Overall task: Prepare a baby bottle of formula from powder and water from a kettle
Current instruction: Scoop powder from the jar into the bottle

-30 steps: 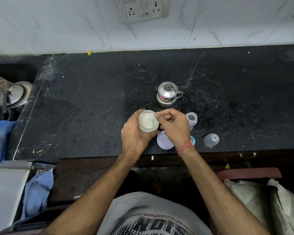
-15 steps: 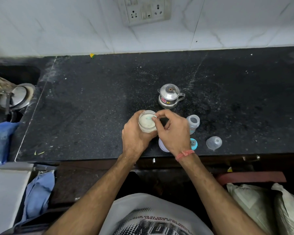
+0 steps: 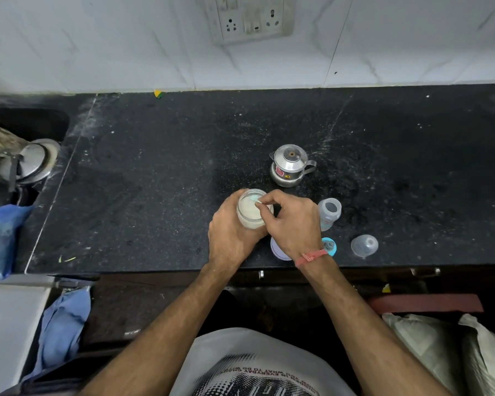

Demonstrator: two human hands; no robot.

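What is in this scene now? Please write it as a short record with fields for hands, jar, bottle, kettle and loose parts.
left hand: grips the powder jar
right hand: pinches a light blue scoop at the jar's mouth
jar: open, white powder inside
baby bottle: uncapped, standing right of the hands
steel kettle: lid on, behind the jar
loose parts: clear cap, blue ring, pale lid

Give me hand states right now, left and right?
Left hand: closed round the powder jar, holding it on the counter.
Right hand: fingertips pinch the light blue scoop over the jar's open mouth.
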